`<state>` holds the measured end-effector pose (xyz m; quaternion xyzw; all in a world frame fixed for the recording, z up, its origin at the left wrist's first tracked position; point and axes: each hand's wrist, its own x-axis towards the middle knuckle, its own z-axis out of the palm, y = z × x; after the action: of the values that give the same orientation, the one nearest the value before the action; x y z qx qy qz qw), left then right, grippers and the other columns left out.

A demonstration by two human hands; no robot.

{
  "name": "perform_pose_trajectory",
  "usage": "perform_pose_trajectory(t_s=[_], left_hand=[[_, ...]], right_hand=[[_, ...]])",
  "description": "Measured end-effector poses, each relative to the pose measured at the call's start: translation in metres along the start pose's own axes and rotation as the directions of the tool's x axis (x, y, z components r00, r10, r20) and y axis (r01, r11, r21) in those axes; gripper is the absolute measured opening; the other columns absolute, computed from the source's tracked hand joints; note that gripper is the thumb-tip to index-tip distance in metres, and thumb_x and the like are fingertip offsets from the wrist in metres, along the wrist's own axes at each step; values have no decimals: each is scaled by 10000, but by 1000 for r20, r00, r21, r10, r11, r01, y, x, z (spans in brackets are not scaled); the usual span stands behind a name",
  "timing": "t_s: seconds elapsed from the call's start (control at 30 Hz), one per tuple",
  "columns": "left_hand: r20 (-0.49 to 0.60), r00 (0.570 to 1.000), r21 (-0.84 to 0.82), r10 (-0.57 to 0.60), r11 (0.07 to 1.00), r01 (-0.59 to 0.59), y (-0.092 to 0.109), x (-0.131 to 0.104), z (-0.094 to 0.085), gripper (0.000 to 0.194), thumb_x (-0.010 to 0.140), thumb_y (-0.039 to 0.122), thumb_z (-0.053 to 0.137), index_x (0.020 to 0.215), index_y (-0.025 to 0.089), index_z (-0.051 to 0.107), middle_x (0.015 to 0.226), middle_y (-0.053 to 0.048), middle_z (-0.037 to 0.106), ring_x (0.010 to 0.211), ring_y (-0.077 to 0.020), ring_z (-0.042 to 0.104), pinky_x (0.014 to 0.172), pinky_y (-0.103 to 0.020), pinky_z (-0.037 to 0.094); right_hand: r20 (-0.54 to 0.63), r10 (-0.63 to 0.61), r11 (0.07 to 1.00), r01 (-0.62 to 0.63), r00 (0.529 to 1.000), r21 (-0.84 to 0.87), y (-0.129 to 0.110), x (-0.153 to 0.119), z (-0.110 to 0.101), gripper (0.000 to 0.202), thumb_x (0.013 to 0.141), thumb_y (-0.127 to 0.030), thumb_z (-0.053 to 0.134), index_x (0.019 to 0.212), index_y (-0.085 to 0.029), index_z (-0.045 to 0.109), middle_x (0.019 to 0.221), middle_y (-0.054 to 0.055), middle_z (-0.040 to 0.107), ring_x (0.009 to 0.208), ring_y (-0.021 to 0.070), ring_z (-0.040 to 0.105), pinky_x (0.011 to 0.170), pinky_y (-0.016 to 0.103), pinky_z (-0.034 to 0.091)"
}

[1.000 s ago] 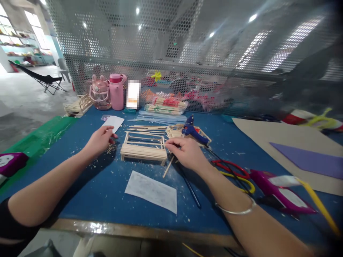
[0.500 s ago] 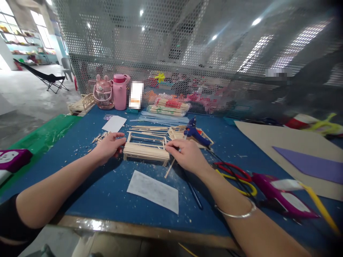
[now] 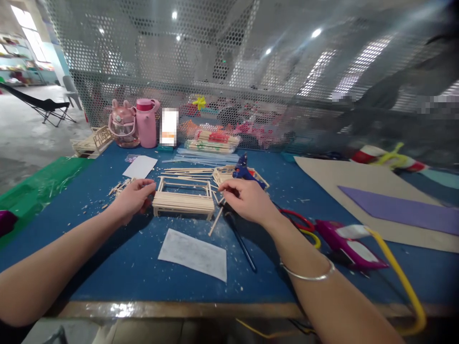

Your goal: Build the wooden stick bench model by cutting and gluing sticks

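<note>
A small bench-like frame of pale wooden sticks (image 3: pixel 183 202) stands upright on the blue table. At its left end is my left hand (image 3: pixel 134 198), thumb and fingers close together beside the corner; whether they pinch the frame is hard to tell. My right hand (image 3: pixel 244 198) is just off the frame's right end, its thumb and fingertips curled near each other, with anything between them too small to make out. A loose stick (image 3: pixel 215 220) lies by the frame's right leg. Behind my right hand rests a blue glue gun (image 3: pixel 245 168).
Loose sticks (image 3: pixel 186 171) lie behind the frame, and white paper (image 3: pixel 193 254) in front. A dark blue pen-like tool (image 3: pixel 245 246), purple device (image 3: pixel 349 244) and cardboard (image 3: pixel 322 181) are rightward. Pink bottles (image 3: pixel 146 125) stand at the back.
My right hand has moved away from the frame's right end, leaving a gap. The whole view has shifted, so the table's things appear further left.
</note>
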<state>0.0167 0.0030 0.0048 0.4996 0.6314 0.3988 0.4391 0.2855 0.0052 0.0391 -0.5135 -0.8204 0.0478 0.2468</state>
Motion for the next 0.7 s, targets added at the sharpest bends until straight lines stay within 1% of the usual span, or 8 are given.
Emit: perform_pose_trajectory(t_s=[0.07,0.1,0.17,0.27,0.33,0.43,0.57,0.7], left_hand=[[-162,956,274,244,942,-194,1,-3,-1,375,810,384,469,1101,151,506,911,-80,595,645,-140,545,561,-275,440],[-175,893,428,416,849,-311,3,-6,1,408,818,393,458,1138,144,494,1023,-118,580,795,-181,566,683,-318,459],[14,730,639,683,556,-532,8,-13,8,462,831,405,444,1205,134,460,1191,-156,522,1069,-244,492,906,-392,384],[380,586,693,716,200,-693,15,-22,31,518,831,443,457,1260,156,422,1289,-144,487,1220,-279,385,1048,-490,179],[431,582,722,690,123,-681,18,-24,48,574,824,481,459,1289,154,390,1313,-159,469,1226,-301,383,1053,-524,109],[454,635,761,625,99,-642,19,-22,66,573,856,485,387,1288,109,387,1204,-187,552,1096,-310,501,1024,-530,154],[493,686,778,536,83,-623,19,-19,71,569,881,480,300,1242,57,423,992,-183,627,932,-317,561,859,-467,351],[515,697,771,499,88,-631,20,-18,70,455,878,463,338,1111,110,506,940,-147,619,886,-302,559,707,-381,395]], right_hand=[[69,92,995,-94,993,27,0,-1,-4,153,749,-185,455,718,-156,602,605,2,599,517,107,504,515,229,374],[161,139,987,-150,977,59,0,-1,-6,146,766,-228,464,722,-158,584,587,-5,580,499,103,492,493,225,366],[429,190,949,-277,883,149,-1,-3,-6,181,764,-340,523,789,-164,556,574,-20,559,467,95,484,444,215,364],[690,149,867,-430,708,254,-5,-5,0,362,677,-456,642,863,-181,499,546,-48,535,409,80,473,365,190,361],[704,147,829,-475,695,296,-7,-5,7,377,672,-483,653,815,-186,470,509,-58,517,381,67,459,338,172,358],[689,178,770,-535,702,347,-8,-4,15,357,709,-480,633,762,-187,436,470,-67,507,348,51,436,317,155,358],[697,169,710,-576,697,405,-5,-3,19,344,699,-424,666,767,-188,424,461,-81,517,340,48,457,320,144,379],[725,140,687,-594,674,419,-4,-4,20,296,717,-358,664,741,-178,430,492,-61,558,367,61,517,344,148,415]])
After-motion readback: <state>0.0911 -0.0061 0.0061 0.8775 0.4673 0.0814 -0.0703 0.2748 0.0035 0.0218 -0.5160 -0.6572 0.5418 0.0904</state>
